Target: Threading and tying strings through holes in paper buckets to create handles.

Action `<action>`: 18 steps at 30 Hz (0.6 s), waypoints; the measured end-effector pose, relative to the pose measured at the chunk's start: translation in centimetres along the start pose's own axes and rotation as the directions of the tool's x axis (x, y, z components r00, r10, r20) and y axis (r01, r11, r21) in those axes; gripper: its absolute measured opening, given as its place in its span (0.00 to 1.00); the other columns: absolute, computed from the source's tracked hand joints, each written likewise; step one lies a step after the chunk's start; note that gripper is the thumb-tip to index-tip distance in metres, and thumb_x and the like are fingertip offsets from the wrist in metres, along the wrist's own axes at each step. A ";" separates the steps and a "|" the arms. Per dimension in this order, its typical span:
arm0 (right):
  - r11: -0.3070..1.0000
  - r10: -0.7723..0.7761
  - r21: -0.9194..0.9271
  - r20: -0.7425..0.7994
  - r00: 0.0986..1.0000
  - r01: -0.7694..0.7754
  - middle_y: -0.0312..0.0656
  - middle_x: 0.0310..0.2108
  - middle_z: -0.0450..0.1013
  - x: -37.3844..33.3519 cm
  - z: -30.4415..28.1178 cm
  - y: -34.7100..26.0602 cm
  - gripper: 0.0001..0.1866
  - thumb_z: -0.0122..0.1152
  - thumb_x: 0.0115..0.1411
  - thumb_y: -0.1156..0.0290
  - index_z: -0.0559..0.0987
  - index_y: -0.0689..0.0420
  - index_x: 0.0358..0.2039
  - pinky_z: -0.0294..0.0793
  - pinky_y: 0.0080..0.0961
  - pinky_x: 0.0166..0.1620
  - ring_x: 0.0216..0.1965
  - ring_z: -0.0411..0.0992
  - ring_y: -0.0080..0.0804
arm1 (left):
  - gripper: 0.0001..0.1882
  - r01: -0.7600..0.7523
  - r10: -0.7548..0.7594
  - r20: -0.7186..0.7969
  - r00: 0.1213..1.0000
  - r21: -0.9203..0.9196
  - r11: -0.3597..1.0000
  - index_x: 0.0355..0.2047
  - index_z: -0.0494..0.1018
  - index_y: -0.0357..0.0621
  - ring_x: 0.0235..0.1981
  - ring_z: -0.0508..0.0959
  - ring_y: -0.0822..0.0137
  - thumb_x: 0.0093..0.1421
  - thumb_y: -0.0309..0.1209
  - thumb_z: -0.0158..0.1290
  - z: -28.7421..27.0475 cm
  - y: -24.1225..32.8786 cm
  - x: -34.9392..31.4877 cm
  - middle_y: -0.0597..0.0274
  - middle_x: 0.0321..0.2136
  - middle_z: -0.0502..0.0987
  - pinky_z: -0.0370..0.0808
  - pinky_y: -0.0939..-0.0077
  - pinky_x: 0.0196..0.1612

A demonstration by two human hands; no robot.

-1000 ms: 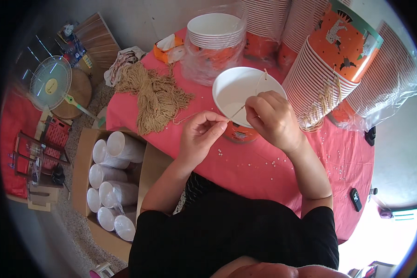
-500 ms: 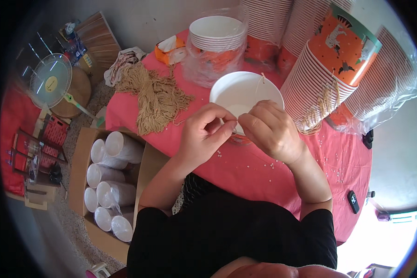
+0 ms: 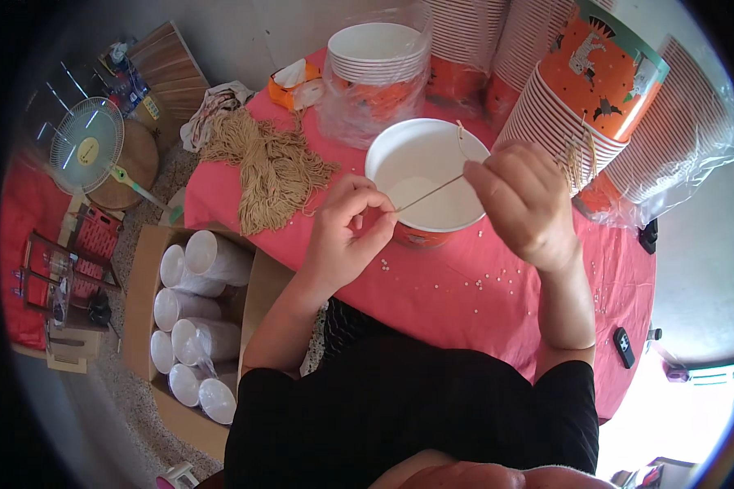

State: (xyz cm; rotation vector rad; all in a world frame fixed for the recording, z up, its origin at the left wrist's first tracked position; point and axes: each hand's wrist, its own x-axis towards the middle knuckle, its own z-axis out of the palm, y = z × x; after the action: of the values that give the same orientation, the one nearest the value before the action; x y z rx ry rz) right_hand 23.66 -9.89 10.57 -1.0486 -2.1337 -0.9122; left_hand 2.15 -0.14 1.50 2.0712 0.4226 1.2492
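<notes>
tan cord (image 3: 430, 193), white-lined bucket (image 3: 422, 167), green-banded orange stacked bucket (image 3: 603, 73) with animal pattern, pink tablecloth (image 3: 432, 314), black shirt (image 3: 416, 416)

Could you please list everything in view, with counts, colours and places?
Tablecloth: one, pinkish red, centre
Paper bucket: one, white inside, orange outside, on tablecloth
Cord: at least one, tan, taut over bucket
Cord bundle: one, tan, tablecloth's left
Unwrapped bucket stack: one, orange-white, tablecloth's right
Wrapped bucket stacks: four or more, orange-white, tablecloth's back and right
Bead-like bits: many, white, on tablecloth
Packet: one, orange and white, tablecloth's back left
Remote-like handset: one, black, tablecloth's right edge
Cardboard box: one, brown, left of tablecloth
Wrapped cup-like stacks: seven visible, white, inside box
Fan: one, pale green, far left
Left hand: one, bare, cord's left end
Right hand: one, bare, cord's right end
</notes>
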 end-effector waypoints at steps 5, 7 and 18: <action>0.999 -0.003 -0.050 -0.060 0.998 0.000 0.40 0.27 0.69 0.2 -0.4 1.2 0.15 0.60 0.41 0.73 0.76 0.62 0.33 0.73 0.32 0.34 0.29 0.72 0.37 | 0.06 0.023 -0.023 0.004 1.000 0.046 0.999 0.29 0.75 0.43 0.23 0.67 0.77 0.51 0.21 0.59 0.3 0.0 -0.1 0.65 0.30 0.71 0.63 0.82 0.24; 0.995 0.016 -0.092 -0.100 0.995 -0.025 0.40 0.27 0.69 0.1 -0.7 1.5 0.15 0.60 0.41 0.73 0.76 0.62 0.33 0.73 0.32 0.34 0.29 0.72 0.37 | 0.05 -0.018 0.016 0.019 1.000 0.088 0.996 0.29 0.75 0.43 0.24 0.67 0.75 0.51 0.22 0.59 0.4 0.3 -0.1 0.65 0.29 0.70 0.63 0.82 0.24; 0.972 0.227 0.040 0.054 0.972 -0.230 0.40 0.26 0.70 -1.8 -2.0 1.2 0.09 0.64 0.47 0.78 0.76 0.59 0.31 0.70 0.32 0.31 0.27 0.72 0.38 | 0.12 -0.051 0.039 0.104 0.994 0.121 0.991 0.39 0.76 0.42 0.37 0.77 0.62 0.52 0.23 0.59 -1.1 -0.1 0.4 0.56 0.42 0.70 0.75 0.71 0.39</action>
State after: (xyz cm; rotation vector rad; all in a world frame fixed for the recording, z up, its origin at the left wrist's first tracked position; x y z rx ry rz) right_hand 26.00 -11.61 10.80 -1.2739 -2.0106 -0.7315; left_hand 1.42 0.52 2.04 2.2489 0.4180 1.1637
